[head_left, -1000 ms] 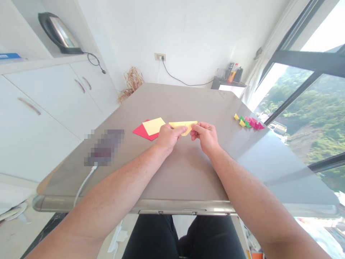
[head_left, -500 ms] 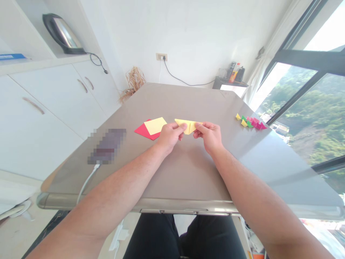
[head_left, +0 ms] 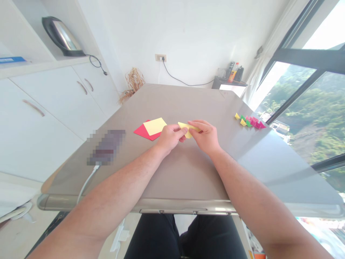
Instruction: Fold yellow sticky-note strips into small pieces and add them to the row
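Between my two hands is a folded piece of yellow paper (head_left: 183,125), held just above the table. My left hand (head_left: 170,138) pinches its left part, thumb on the near face. The fingers of my right hand (head_left: 207,136) lie over its right part, with the thumb pressed on the front, so much of that side is hidden. To the left of my left hand, a flat yellow sheet (head_left: 155,126) rests on top of red paper (head_left: 142,132).
Several small folded paper pieces (head_left: 249,121) in yellow, green and pink stand at the table's right edge. A blurred-out dark device (head_left: 107,145) with a white cable (head_left: 87,183) lies on the left of the grey table (head_left: 183,172). A window (head_left: 296,97) is to the right.
My right hand has shifted left and turned, its fingers now laid over the top of the folded yellow paper. The paper's right end is covered and has tilted down slightly.
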`<state>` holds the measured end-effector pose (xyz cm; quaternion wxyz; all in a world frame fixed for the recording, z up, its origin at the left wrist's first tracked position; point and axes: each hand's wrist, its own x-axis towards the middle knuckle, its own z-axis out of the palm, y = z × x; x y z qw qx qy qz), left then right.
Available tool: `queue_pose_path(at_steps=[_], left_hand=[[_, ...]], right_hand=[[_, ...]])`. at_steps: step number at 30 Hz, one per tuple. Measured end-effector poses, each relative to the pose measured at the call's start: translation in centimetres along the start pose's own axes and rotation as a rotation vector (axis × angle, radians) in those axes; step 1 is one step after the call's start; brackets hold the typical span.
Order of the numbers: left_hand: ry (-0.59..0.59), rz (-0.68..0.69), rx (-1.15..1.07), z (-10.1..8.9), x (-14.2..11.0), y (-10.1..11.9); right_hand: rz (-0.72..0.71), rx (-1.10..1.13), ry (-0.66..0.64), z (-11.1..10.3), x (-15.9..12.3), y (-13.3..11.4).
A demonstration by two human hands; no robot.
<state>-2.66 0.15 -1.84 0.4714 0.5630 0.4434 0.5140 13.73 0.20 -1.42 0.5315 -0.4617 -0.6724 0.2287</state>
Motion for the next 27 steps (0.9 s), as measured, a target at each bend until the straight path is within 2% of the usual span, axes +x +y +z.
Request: queue_pose_path(at_steps=[9,27], left_hand=[[0.023,-0.010,0.021,0.18,0.06,-0.16],[0.002,-0.082,-0.104,0.30,0.21,-0.20]], right_hand=[[-0.090,-0.083,0.012,0.29,-0.05,0.65],[-0.211,-0.061,0.000,0.20,-0.22,0.55]])
